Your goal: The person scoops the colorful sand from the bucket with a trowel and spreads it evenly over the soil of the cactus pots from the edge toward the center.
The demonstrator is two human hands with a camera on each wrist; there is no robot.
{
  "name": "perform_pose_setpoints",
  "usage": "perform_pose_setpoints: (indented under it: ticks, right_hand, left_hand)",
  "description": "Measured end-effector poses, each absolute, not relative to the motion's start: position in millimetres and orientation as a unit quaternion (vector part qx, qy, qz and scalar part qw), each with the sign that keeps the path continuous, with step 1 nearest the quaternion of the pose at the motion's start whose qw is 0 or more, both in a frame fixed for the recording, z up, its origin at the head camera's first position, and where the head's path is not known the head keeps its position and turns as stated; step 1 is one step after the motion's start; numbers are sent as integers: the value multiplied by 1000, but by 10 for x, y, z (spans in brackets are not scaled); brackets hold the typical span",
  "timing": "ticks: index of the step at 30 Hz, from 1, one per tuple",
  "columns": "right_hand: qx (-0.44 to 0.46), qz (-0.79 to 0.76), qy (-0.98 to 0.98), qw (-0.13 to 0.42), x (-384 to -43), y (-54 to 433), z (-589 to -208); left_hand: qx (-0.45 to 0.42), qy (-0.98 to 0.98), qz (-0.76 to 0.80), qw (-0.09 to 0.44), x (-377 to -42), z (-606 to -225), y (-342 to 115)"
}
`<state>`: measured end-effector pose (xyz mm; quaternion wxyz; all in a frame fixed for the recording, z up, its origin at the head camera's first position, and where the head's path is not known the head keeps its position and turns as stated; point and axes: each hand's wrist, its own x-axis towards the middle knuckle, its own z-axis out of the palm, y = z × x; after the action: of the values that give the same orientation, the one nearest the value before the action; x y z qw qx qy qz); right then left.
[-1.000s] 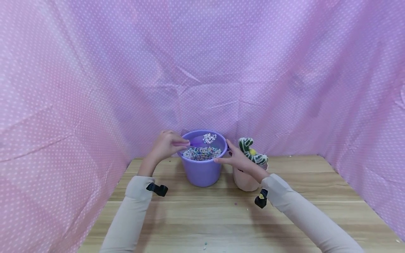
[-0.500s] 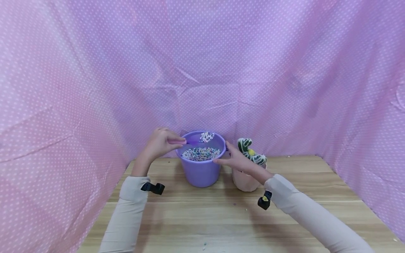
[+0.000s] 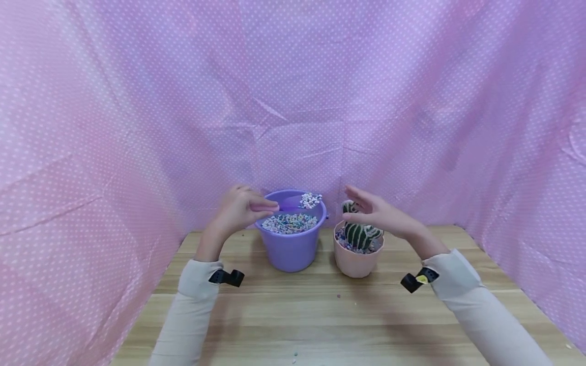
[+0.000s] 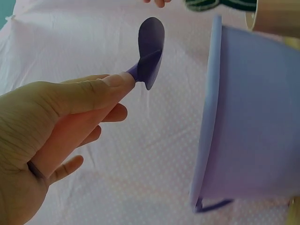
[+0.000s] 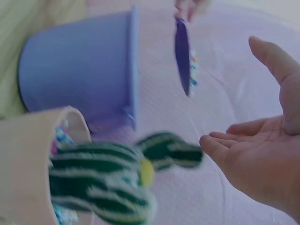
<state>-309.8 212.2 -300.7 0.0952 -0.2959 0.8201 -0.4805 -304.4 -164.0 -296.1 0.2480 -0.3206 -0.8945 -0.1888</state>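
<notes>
My left hand [image 3: 239,209] grips the pink handle of a small trowel [image 4: 149,54] with a purple blade. A heap of white and coloured pebbles [image 3: 310,201] lies on the blade, above the mouth of a purple bucket [image 3: 291,254]. More small pebbles [image 3: 289,223] fill part of the bucket. To its right stands a pale pink pot [image 3: 356,263] holding a striped green cactus [image 5: 93,161] with a yellow spot, set among coloured pebbles. My right hand [image 3: 384,217] is over the cactus with thumb and fingers spread, its fingertips close to the cactus top in the right wrist view.
A pink dotted cloth [image 3: 293,101] hangs behind and along both sides of the wooden table [image 3: 274,315]. A few stray pebbles [image 3: 295,354] lie near the table's front. The bucket's handle [image 4: 214,205] shows below its rim in the left wrist view.
My right hand has let go of the bucket rim and moved right, over the cactus. The trowel with its pebbles shifted slightly left, then back right.
</notes>
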Motion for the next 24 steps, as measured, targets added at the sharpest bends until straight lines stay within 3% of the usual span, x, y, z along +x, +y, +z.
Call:
perform_pose_setpoints:
  ticks: [12,24]
  right_hand:
    - [-262,-501,822,71,-3143,2704,-3166]
    - [-253,-490,830,85,-3328,3061,-3593]
  left_hand:
    - [-409,-829,-211,317,-3064,-3146,-1276]
    - [-396,-847,-211,286,-3088,-3270,-1181]
